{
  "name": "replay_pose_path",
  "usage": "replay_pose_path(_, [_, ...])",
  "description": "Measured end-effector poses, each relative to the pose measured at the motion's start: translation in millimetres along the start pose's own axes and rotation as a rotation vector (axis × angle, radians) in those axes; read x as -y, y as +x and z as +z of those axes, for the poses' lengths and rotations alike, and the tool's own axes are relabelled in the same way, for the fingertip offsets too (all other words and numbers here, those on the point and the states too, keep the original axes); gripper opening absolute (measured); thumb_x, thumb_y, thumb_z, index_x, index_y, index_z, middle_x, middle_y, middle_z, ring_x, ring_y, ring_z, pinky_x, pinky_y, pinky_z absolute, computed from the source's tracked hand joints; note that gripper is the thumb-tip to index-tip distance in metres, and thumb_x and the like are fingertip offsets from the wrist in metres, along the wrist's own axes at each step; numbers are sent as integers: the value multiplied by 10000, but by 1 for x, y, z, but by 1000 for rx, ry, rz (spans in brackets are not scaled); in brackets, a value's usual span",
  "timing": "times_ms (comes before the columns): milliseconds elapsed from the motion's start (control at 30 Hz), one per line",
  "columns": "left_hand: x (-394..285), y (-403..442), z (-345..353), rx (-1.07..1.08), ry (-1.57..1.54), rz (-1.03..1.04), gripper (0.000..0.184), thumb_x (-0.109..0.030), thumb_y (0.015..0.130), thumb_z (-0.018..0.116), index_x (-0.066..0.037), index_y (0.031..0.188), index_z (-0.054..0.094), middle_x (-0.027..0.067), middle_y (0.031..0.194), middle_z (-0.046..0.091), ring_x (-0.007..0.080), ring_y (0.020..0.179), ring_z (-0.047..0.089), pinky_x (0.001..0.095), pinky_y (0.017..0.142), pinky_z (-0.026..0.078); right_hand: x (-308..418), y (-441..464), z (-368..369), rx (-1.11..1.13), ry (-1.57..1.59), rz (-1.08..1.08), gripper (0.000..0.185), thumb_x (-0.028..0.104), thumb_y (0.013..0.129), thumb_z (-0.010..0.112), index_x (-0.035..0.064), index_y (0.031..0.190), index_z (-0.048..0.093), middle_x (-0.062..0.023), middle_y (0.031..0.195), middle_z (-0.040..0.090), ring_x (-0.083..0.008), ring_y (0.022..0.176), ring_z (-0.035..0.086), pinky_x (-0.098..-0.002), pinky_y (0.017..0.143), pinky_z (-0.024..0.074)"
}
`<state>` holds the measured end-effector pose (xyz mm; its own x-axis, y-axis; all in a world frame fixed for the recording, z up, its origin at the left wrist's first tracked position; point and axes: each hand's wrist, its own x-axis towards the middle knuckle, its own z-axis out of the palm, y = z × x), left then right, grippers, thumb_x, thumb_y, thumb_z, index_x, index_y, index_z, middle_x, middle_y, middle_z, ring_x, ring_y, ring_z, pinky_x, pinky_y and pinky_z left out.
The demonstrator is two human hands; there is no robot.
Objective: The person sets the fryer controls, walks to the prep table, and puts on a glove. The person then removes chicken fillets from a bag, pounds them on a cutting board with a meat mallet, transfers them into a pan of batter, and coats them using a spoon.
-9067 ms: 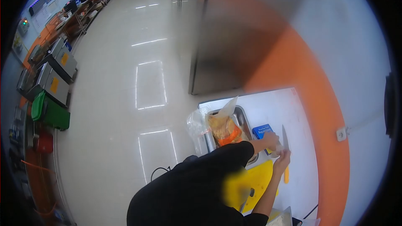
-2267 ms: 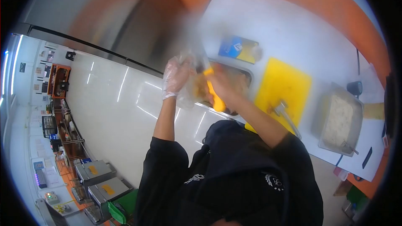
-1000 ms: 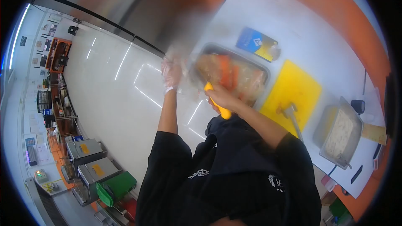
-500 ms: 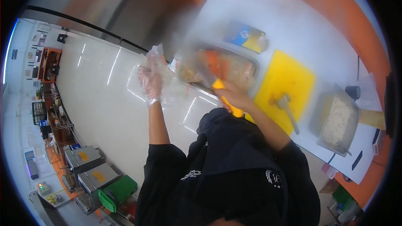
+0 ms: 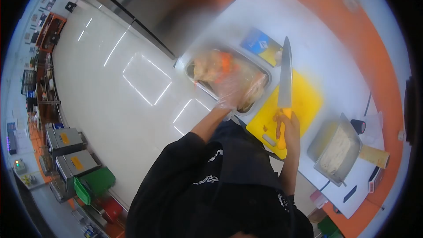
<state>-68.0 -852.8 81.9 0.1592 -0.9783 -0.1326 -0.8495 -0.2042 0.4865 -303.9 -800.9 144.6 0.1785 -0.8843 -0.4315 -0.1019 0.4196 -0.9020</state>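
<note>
My left hand (image 5: 230, 90), in a clear plastic glove, reaches into a metal tray (image 5: 269, 73). Its fingers blur against the pale and orange food (image 5: 211, 66) in there, so their grip is unclear. Crumpled clear plastic (image 5: 254, 89) lies at the tray's near right side. My bare right hand (image 5: 291, 126) is wrapped round the yellow handle of a large kitchen knife (image 5: 286, 76). The blade points away from me, above the yellow cutting board (image 5: 306, 97). A grey handle-like piece (image 5: 269, 140) shows on the board, with small brown scraps beside it.
Behind the tray lies a blue and yellow box (image 5: 261, 46). To the right on the white table (image 5: 324, 46) stands a metal container (image 5: 332, 152) of pale, flour-like stuff, with a dark cup (image 5: 358, 126) near it. Tiled floor (image 5: 145, 79) stretches off to the left.
My left hand has moved right, from out over the floor with plastic around it, into the tray. My right hand has swung the knife from over the tray to above the cutting board.
</note>
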Motion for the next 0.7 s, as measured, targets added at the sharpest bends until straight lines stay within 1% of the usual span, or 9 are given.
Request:
replay_pose_path(167, [-18, 5, 0, -318, -188, 0, 418, -297, 864, 541, 43, 1105, 507, 268, 998, 598, 375, 972, 602, 490, 822, 461, 4, -4, 2, -14, -13, -65, 235, 112, 905, 432, -41, 1049, 538, -130, 830, 605, -132, 424, 460, -233, 385, 380])
replay_pose_path(233, [-19, 0, -12, -9, 53, -61, 473, -319, 868, 540, 61, 1148, 510, 256, 1045, 592, 403, 980, 589, 469, 865, 453, 3, -3, 2, 9, -12, -73, 240, 110, 906, 429, -42, 1054, 538, -131, 828, 606, -130, 432, 463, -232, 387, 382])
replay_pose_path(367, [-10, -16, -22, 57, -79, -69, 463, -240, 889, 511, 45, 1253, 510, 229, 1144, 583, 410, 1048, 567, 437, 933, 445, 3, -2, 2, 9, -94, -64, 242, 124, 916, 427, -42, 1056, 535, -126, 802, 602, -124, 439, 462, -228, 390, 382])
replay_pose_path(467, [25, -24, -44, -90, 295, 709, 438, -132, 899, 485, -21, 1322, 485, 220, 1223, 557, 363, 1105, 556, 418, 958, 440, 0, -2, 0, -27, -100, -65, 219, 118, 926, 441, -32, 1053, 537, -114, 805, 602, -111, 436, 458, -224, 390, 369])
replay_pose_path(500, [51, -21, -29, -136, -117, 660, 371, -111, 911, 469, -32, 1270, 518, 200, 1222, 558, 326, 1102, 558, 404, 944, 449, 1, -2, -2, -55, -114, -56, 204, 112, 935, 451, -27, 1057, 537, -107, 825, 607, -101, 433, 457, -222, 388, 359])
replay_pose_path(567, [104, -12, -20, -142, -512, 293, 289, -130, 931, 468, -50, 1190, 565, 163, 1204, 571, 275, 1080, 569, 375, 925, 459, 3, 2, -7, -126, -192, -6, 204, 107, 933, 470, -27, 1073, 535, -107, 850, 617, -114, 462, 484, -236, 418, 376])
replay_pose_path(633, [130, 0, -56, -298, -428, -42, 287, -182, 933, 488, -55, 1174, 579, 141, 1153, 599, 254, 1055, 583, 349, 917, 459, 8, 12, -24, -217, -321, 78, 242, 109, 913, 490, -38, 1100, 532, -124, 861, 628, -160, 527, 542, -270, 481, 432])
replay_pose_path(667, [134, 6, -78, -487, -364, -79, 305, -194, 927, 494, -53, 1185, 577, 137, 1119, 615, 249, 1049, 588, 339, 915, 458, -2, 26, -41, -281, -527, -79, 299, 132, 893, 516, -41, 1136, 525, -137, 858, 632, -210, 614, 576, -315, 573, 464])
replay_pose_path(700, [152, 17, -86, -466, -377, -162, 330, -212, 907, 506, -51, 1182, 591, 146, 1112, 628, 263, 1060, 592, 347, 919, 458, -18, 45, -62, -347, -731, -236, 360, 154, 873, 541, -44, 1172, 519, -149, 854, 636, -260, 702, 611, -360, 665, 495])
